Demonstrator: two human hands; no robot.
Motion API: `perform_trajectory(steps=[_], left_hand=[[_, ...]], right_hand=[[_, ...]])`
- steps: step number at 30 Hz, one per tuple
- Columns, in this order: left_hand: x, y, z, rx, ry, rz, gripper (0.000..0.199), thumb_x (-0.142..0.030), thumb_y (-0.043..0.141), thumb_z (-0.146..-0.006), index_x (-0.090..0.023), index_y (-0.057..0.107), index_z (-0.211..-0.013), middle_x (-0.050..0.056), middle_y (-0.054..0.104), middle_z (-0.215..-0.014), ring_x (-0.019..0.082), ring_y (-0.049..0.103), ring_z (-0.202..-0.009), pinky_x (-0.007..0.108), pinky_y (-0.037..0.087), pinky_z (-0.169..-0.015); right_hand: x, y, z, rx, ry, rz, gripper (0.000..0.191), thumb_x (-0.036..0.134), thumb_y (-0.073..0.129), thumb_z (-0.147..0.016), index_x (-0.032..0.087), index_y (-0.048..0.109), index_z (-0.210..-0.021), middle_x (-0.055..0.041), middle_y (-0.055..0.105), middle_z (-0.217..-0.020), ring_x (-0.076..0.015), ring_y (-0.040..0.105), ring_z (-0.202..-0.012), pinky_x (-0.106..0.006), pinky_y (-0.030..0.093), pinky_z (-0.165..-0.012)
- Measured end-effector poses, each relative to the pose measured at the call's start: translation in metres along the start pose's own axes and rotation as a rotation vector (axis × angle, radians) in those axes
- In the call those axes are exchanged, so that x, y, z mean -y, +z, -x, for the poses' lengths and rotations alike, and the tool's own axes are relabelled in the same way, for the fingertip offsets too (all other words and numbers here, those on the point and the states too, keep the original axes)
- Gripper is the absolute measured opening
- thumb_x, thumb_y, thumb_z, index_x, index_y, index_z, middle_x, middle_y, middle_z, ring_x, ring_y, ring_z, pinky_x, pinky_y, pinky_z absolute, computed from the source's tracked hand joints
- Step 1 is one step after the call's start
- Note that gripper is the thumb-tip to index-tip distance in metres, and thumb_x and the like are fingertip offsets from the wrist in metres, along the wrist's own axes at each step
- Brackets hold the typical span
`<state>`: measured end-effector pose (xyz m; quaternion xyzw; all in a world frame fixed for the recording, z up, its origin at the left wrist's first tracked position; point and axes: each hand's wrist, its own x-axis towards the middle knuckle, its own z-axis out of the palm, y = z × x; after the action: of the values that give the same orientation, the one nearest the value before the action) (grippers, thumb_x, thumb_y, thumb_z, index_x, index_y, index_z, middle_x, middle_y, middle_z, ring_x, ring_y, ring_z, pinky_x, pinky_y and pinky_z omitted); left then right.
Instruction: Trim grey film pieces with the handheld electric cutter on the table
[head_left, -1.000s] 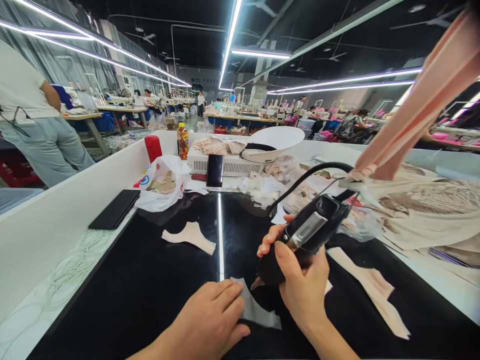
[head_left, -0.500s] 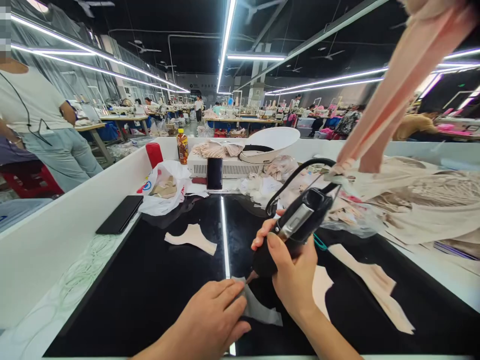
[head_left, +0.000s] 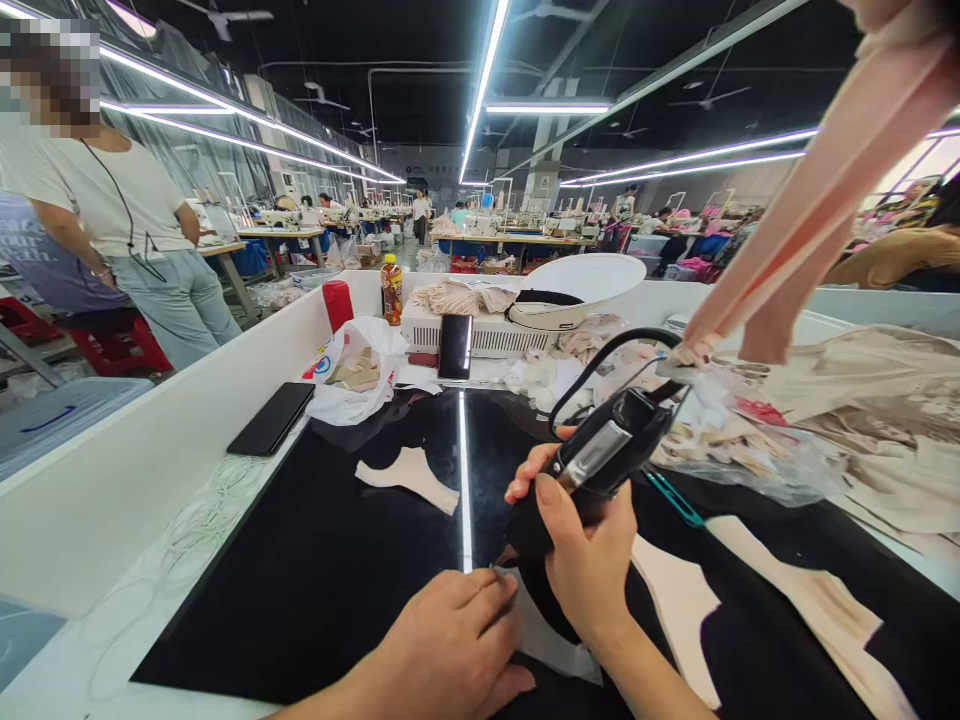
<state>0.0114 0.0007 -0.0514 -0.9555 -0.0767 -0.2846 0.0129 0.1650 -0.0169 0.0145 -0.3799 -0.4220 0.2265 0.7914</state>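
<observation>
My right hand (head_left: 592,565) is closed around a black corded hand tool (head_left: 604,450) with a silver plate on its side. The tool is tilted, and its lower end is over a thin grey see-through piece (head_left: 555,640). Pink fabric strips (head_left: 795,190) are tied at the tool's top end. My left hand (head_left: 457,640) lies palm down, fingers loosely bent, its fingertips on the left edge of the grey piece. Beige cut fabric pieces lie on the black work surface (head_left: 300,590): one piece (head_left: 411,476) at the left, another (head_left: 679,610) beside my right forearm.
A larger beige strip (head_left: 810,590) and teal thread snips (head_left: 675,498) lie at the right. Heaped fabric (head_left: 900,400) fills the right side. Along the back stand a phone (head_left: 455,347), a drink bottle (head_left: 391,290) and a white bag (head_left: 360,370). A person (head_left: 142,220) stands beyond the left wall.
The view has turned slightly left, so the surroundings sit further right. The grey piece has shifted a little to the right and down under the tool, with my left hand still on it.
</observation>
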Motion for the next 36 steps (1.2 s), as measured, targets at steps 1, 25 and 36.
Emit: perform_trajectory(steps=[1, 25, 36], left_hand=[[0.000, 0.000, 0.000, -0.005, 0.001, 0.002, 0.034, -0.044, 0.051, -0.107, -0.013, 0.062, -0.107, 0.008, 0.071, -0.121, 0.021, 0.067, -0.110, 0.030, 0.057, -0.080], [-0.004, -0.018, -0.007, 0.124, 0.011, -0.067, 0.047, -0.036, 0.022, -0.113, -0.015, 0.064, -0.115, 0.009, 0.069, -0.127, 0.023, 0.068, -0.112, 0.036, 0.060, -0.082], [-0.001, -0.020, -0.006, 0.159, 0.049, -0.126, 0.043, -0.037, 0.028, -0.113, -0.017, 0.065, -0.121, 0.007, 0.068, -0.131, 0.023, 0.067, -0.115, 0.036, 0.058, -0.086]], right_hand=[[0.000, 0.000, 0.000, 0.001, 0.002, 0.002, 0.033, 0.028, 0.074, -0.093, 0.030, 0.055, -0.120, 0.0048, 0.066, -0.088, -0.0120, 0.063, -0.066, -0.029, 0.056, -0.066], [0.055, -0.064, 0.023, 0.036, 0.057, 0.116, 0.031, 0.036, 0.076, -0.093, 0.030, 0.059, -0.118, 0.0015, 0.063, -0.087, -0.0147, 0.064, -0.067, -0.031, 0.057, -0.064], [0.057, -0.077, 0.021, 0.007, 0.009, 0.142, 0.031, 0.033, 0.073, -0.095, 0.030, 0.057, -0.121, 0.0017, 0.063, -0.090, -0.0150, 0.064, -0.068, -0.032, 0.057, -0.065]])
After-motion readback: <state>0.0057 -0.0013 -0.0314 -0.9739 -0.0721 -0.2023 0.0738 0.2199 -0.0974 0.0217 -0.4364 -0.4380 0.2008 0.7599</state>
